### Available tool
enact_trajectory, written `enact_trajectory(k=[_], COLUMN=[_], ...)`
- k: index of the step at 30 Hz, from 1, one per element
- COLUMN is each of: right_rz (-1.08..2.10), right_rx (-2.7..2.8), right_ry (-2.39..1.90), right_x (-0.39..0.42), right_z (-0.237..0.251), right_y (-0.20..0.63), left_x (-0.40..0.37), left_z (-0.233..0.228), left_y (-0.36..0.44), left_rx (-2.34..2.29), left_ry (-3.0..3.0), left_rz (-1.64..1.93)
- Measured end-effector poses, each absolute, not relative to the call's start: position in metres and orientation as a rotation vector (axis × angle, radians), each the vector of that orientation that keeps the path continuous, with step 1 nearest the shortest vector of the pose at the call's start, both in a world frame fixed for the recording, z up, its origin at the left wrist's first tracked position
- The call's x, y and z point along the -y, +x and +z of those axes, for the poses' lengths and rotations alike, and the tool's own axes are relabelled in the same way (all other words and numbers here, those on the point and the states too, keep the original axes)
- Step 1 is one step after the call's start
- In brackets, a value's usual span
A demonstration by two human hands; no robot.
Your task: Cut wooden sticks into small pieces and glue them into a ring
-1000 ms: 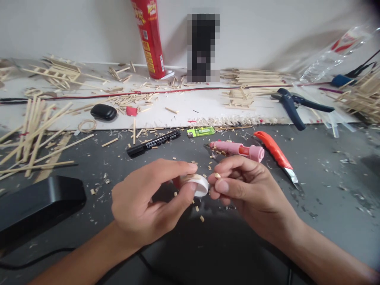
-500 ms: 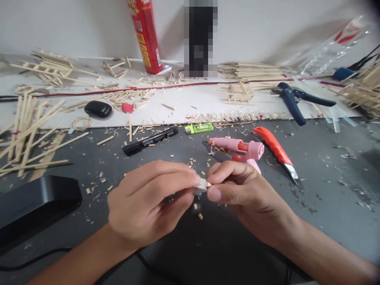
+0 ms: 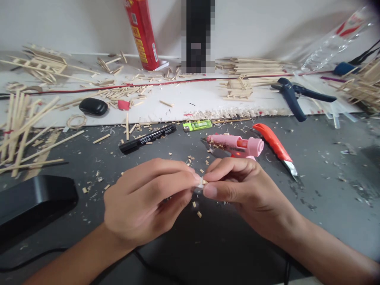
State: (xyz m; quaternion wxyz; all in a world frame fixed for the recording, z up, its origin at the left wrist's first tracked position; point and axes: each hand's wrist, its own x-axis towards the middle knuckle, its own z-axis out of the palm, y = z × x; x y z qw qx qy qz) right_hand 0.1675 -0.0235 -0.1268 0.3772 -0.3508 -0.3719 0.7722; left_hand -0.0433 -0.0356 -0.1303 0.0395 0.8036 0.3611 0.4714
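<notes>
Over the middle of the dark tabletop, my left hand (image 3: 150,198) is closed, pinching a small pale grey piece (image 3: 200,184) between thumb and forefinger. My right hand (image 3: 243,190) meets it from the other side, thumb and forefinger closed on a short wooden stick (image 3: 204,182). The stick's pale end touches the grey piece; most of both is covered by the fingers. Just behind my right hand lies a pink glue gun (image 3: 237,145) with a small lit red light. Tiny wood offcuts (image 3: 199,214) are scattered beneath and around my hands.
A craft knife (image 3: 274,144) with its blade out lies right of the glue gun. Behind are a marker (image 3: 148,137), a green lighter (image 3: 197,126), a black mouse (image 3: 93,106) and dark-handled cutters (image 3: 292,99). Wooden sticks (image 3: 26,134) pile up at left; a red can (image 3: 145,39) stands behind.
The view has shifted slightly. Both hands keep their pinch, and less of the pale grey piece shows between the fingertips now.
</notes>
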Motion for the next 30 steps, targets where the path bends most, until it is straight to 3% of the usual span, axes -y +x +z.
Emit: enact_trajectory(k=[18,30], right_rz=[1.939,1.800], right_rx=[0.981,1.105], right_ry=[-0.930,-0.997], right_x=[0.022,0.023], right_z=[-0.128,-0.120], right_y=[0.168,0.167], left_x=[0.036,0.036], left_z=[-0.127,-0.133], left_y=[-0.046,-0.035], left_rx=[-1.108,-1.247], left_ry=[2.505,2.316], left_rz=[1.312,1.475])
